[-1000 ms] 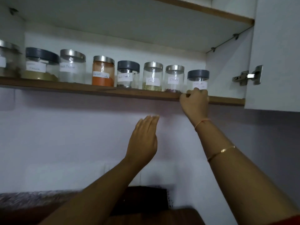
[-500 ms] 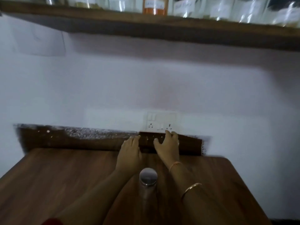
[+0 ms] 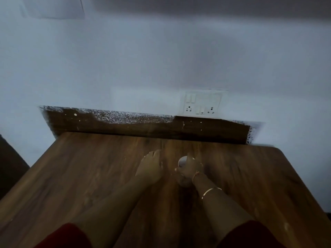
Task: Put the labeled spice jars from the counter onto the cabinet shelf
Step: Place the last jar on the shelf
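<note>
Right hand point(image 3: 190, 169) now sits on the spice jar point(image 3: 182, 162). 0.5 s ago both hands were stretched past it toward the backsplash point(image 3: 125, 126) and the jar stood free between the forearms. View has also tipped down, so the row of jars along the top edge is gone from sight.

Grip, right: fingers and thumb curl round the jar's upper part, with part of the steel lid showing at the far left of the hand. Motion blur, so read as a grasp being taken. Cannot tell whether the jar has left the wood.

Grip, left: left hand point(image 3: 150, 167) holds nothing, fingers fairly straight, palm down just left of the jar, low over the counter point(image 3: 89, 176). Contact unclear.

Jar position: upright on the counter, mid-width, nearer than the socket plate point(image 3: 202, 104).

Progress: 1.0 s ago eight labeled jars stood on the shelf. Only this jar shows on the counter. Left to do, by my estimate: lift it and set it on the shelf
</note>
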Motion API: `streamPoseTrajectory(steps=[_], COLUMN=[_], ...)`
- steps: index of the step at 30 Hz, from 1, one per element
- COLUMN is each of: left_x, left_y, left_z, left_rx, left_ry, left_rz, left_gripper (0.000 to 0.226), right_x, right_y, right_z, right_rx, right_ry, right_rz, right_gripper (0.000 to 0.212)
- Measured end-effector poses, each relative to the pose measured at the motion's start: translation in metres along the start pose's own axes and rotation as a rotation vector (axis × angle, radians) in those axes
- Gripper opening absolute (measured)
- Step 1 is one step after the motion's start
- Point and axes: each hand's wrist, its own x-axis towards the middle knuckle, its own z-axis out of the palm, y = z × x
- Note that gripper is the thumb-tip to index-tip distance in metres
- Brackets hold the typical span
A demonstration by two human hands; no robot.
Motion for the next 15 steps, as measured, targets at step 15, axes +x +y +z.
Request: streamPoseTrajectory(steps=[15], left_x=[0.027], left_y=[0.034], left_z=[-0.019], left_rx=[-0.439], left_ry=[0.077], left_rz=[-0.124], left_gripper=[0.039], right_x=[-0.014], right_y=[-0.034], right_z=[-0.106], right_rx=[0.417], right_ry=[0.102], right_rz=[-0.22], right_gripper=[0.067])
